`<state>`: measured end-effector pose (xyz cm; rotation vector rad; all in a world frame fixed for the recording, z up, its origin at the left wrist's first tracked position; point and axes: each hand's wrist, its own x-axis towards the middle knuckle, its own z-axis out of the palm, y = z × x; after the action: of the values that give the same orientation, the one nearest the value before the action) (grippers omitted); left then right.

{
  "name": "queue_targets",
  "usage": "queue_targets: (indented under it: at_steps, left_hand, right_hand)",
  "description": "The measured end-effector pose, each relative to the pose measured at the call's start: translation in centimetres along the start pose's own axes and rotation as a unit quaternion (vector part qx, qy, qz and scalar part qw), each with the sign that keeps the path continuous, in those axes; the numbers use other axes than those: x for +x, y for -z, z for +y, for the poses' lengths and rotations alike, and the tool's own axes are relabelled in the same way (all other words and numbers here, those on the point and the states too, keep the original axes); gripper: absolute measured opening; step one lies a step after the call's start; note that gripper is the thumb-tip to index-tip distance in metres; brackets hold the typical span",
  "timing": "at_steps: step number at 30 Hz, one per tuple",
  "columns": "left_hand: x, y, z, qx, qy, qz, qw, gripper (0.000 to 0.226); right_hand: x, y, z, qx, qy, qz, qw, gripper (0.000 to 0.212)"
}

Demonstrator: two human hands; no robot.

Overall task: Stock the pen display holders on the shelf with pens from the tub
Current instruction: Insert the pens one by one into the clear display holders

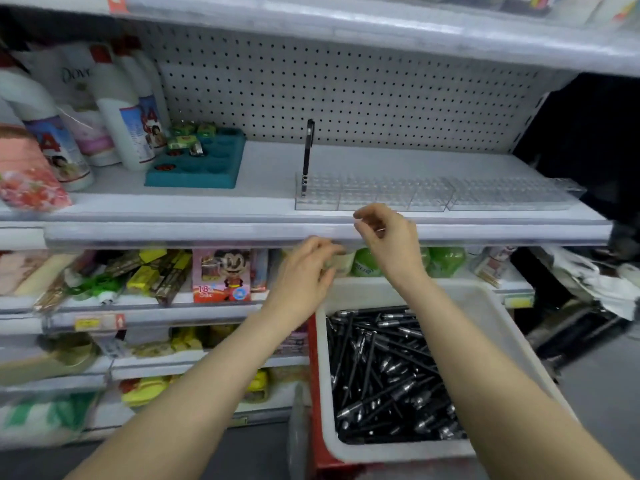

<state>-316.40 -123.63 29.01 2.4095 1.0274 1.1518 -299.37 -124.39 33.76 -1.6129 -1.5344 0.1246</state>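
Black pen (308,147) upright in clear holder (374,195), above left hand (304,271) and right hand (386,239), fingers (363,225) curled, contents unclear

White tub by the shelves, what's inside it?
The white tub holds a loose heap of black pens with silver tips, lying crisscrossed. The right forearm crosses above its right side, covering part of it, and the pens hide the tub's floor.

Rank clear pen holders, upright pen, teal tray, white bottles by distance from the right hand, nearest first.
1. Clear pen holders, just behind right hand.
2. Upright pen, their left end.
3. Teal tray, farther left.
4. White bottles, far left.
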Motion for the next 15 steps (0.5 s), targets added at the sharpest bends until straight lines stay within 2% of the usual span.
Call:
queue_targets:
  at_steps: [3,7,11,15]
  left_hand:
    - [-2.0,-2.7,0.6,0.022,0.025,-0.069,0.997,0.041]
    - [-3.4,-4.3,0.9,0.064,0.064,-0.113,0.989,0.054]
    - [-4.5,-4.6,1.5,0.055,0.109,-0.095,0.988,0.052]
    - [-4.6,-4.5,1.3,0.053,0.130,-0.121,0.983,0.054]
  right_hand:
    - [-4.2,0.5,1.7,-0.045,-0.030,-0.048,0.997,0.012]
    - [-8.5,0.8,3.9,-0.081,-0.070,-0.178,0.978,0.028]
    - [-9.7,-0.3,4.8,-0.126,-0.011,-0.280,0.952,0.036]
    - [-9.9,-1.4,5.0,-0.164,0.028,-0.374,0.913,0.038]
